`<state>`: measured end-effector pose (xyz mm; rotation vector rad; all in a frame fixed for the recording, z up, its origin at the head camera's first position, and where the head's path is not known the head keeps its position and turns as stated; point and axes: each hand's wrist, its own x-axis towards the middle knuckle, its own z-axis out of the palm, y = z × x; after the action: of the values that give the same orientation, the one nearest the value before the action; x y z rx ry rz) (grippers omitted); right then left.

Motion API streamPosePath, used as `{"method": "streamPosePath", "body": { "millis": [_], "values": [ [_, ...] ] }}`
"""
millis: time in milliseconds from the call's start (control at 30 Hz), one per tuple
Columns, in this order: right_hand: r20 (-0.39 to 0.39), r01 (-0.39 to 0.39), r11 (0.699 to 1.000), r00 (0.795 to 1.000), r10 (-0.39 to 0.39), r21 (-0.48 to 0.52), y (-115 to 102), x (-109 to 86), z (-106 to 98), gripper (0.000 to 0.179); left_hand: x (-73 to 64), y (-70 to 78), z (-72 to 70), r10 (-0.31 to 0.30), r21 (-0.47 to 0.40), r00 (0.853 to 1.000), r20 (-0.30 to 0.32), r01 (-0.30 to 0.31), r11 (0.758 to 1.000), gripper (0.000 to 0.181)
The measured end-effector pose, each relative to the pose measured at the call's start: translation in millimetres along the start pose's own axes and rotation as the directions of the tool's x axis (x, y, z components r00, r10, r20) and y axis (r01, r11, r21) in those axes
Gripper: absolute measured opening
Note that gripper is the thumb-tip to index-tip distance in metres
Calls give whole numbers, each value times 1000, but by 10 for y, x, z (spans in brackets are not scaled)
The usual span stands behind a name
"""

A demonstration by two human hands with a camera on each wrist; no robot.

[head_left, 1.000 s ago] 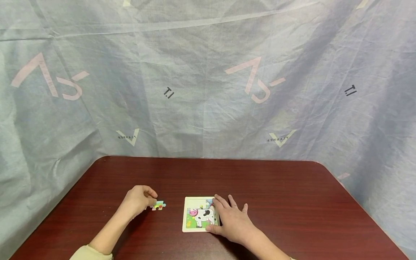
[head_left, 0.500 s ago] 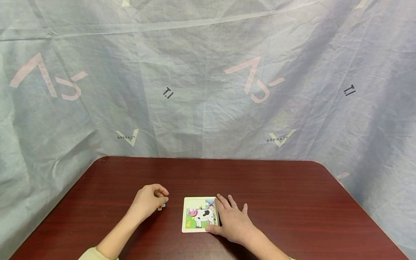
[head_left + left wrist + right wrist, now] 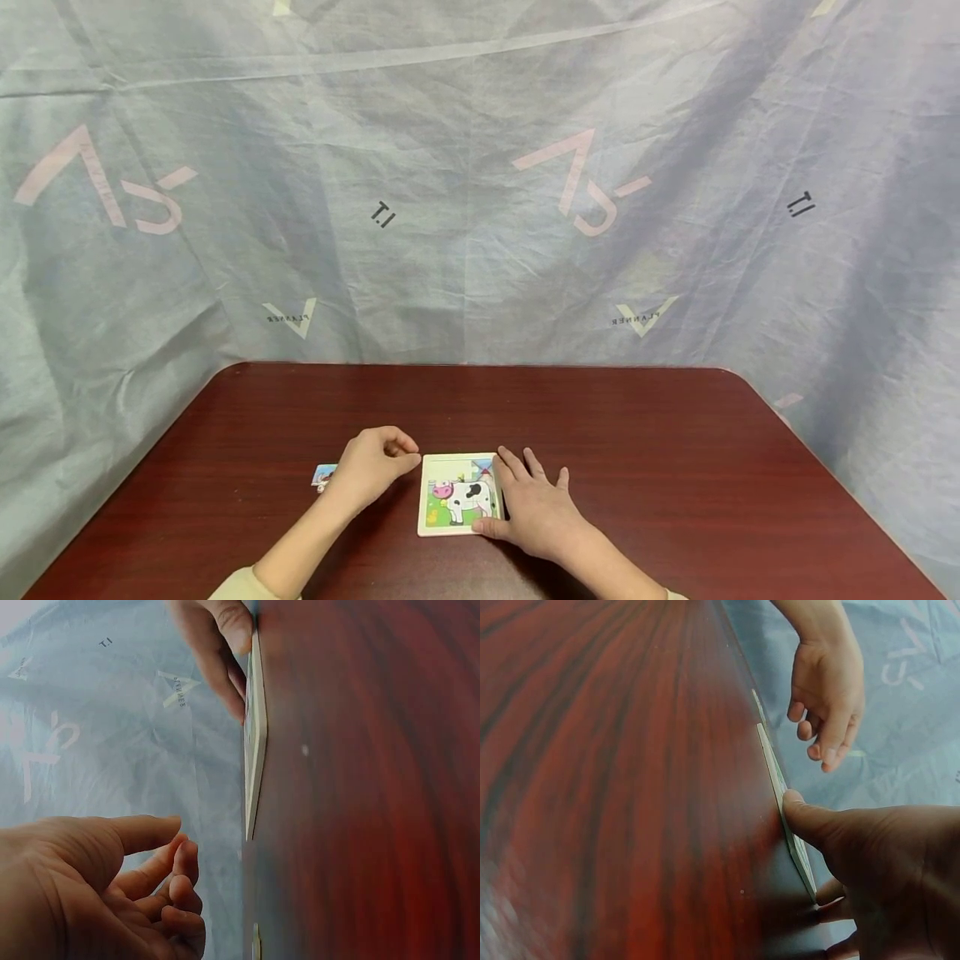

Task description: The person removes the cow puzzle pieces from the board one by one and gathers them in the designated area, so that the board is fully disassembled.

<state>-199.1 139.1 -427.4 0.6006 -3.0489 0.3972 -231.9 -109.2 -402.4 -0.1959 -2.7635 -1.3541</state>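
A square cow puzzle board (image 3: 461, 502) with a pale frame lies on the table; bare backing shows at its upper left. My right hand (image 3: 536, 504) rests at its right side, thumb on the near right corner, fingers fairly straight and spread by the far right corner. My left hand (image 3: 378, 458) hovers just left of the board, its thumb tip close to the frame's far left corner. In the left wrist view, the left hand's fingers (image 3: 186, 862) are loosely curled near the thumb, and nothing shows between them. A blue and red puzzle piece (image 3: 324, 475) shows partly behind the left forearm.
The dark red wooden table (image 3: 660, 450) has rounded far corners. A grey printed cloth (image 3: 465, 183) hangs behind it and along both sides. In the left wrist view, a thin puzzle piece edge (image 3: 256, 943) lies flat below the board.
My left hand has moved right, from over the loose pieces to the board's left edge, uncovering one piece behind it. The right hand and the board have stayed in place.
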Motion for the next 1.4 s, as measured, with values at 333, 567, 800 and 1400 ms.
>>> {"method": "streamPosePath", "body": {
  "millis": [333,567,800,1400],
  "values": [
    [12,-1,1000,1000,1,-12,2,8,-13,93,42,96,166,23,-12,999,34,-22,1000,6],
    [5,1,1000,1000,-1,-15,-11,1,-29,93,78,137,282,20,-28,998,67,-18,999,5],
    [8,3,1000,1000,-3,-20,0,0,-18,93,105,170,369,20,-32,993,112,-17,999,4],
    [10,-5,999,1000,6,-45,2,-12,-21,93,162,260,560,-39,-4,977,212,40,999,9]
  ]
}}
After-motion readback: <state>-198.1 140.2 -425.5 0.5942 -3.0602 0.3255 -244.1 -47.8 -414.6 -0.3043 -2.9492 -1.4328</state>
